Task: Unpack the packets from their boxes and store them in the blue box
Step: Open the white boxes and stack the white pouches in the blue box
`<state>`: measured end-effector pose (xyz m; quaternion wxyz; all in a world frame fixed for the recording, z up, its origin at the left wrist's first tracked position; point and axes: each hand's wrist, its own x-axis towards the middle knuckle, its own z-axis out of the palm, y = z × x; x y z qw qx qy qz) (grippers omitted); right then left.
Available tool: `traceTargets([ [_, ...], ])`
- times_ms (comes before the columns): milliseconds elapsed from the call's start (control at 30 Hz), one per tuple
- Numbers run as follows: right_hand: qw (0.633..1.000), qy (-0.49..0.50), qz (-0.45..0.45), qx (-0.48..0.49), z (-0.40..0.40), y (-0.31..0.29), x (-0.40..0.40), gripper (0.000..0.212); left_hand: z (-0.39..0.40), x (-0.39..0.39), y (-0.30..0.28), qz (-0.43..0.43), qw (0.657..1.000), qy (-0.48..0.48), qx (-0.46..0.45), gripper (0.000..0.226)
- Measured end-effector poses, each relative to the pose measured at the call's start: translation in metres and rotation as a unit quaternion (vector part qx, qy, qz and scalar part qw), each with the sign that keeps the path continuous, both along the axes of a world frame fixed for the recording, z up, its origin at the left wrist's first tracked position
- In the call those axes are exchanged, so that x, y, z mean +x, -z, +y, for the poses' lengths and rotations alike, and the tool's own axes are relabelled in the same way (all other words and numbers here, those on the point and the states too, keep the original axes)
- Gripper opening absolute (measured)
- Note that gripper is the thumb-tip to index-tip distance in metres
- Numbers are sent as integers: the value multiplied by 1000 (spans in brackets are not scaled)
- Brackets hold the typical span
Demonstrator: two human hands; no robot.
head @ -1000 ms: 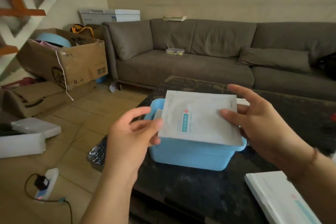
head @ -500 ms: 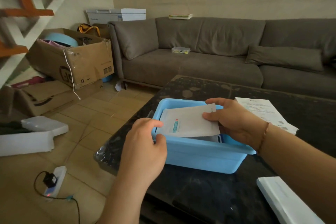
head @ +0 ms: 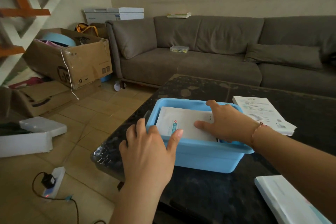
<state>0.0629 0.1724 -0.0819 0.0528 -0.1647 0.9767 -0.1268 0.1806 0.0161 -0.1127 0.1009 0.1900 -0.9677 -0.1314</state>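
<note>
A dark, mottled table (head: pixel 209 187) is standing in front of a grey sofa (head: pixel 200 60) in a tiled room, with cardboard boxes (head: pixel 72 60) piled off to the left. On the table's near left part the blue box (head: pixel 205 156) is sitting, and a white packet (head: pixel 183 123) with a teal label is lying flat inside it, on top of what looks like more packets, though only an edge is showing. The right hand (head: pixel 227 123) is reaching into the box from the right, its fingers spread fairly wide and straight, pressing down on the packet's right part; the thumb is pointing toward the box's far wall. The left hand (head: pixel 147 151) is resting on the box's near left corner, fingers straight and loosely spread, with its thumb lying over the rim and touching the packet's near edge. A white printed box (head: pixel 261 112) is lying just beyond the blue box on the right, and another white box (head: pixel 287 200) is lying at the table's near right corner.
</note>
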Motion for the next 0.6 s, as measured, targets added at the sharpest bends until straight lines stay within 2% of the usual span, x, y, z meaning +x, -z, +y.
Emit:
traceTargets([
  [167, 999, -30, -38, -18, 2, 3, 2, 65, 2, -5, 2, 8, 1000, -10, 10, 91],
  [400, 996, -49, -64, -29, 4, 4, -2, 60, 3, -10, 8, 17, 1000, -11, -13, 76],
  [600, 996, -52, -70, -20, 2, 6, -7, 63, 2, -10, 6, 31, 999, 23, 2, 83],
])
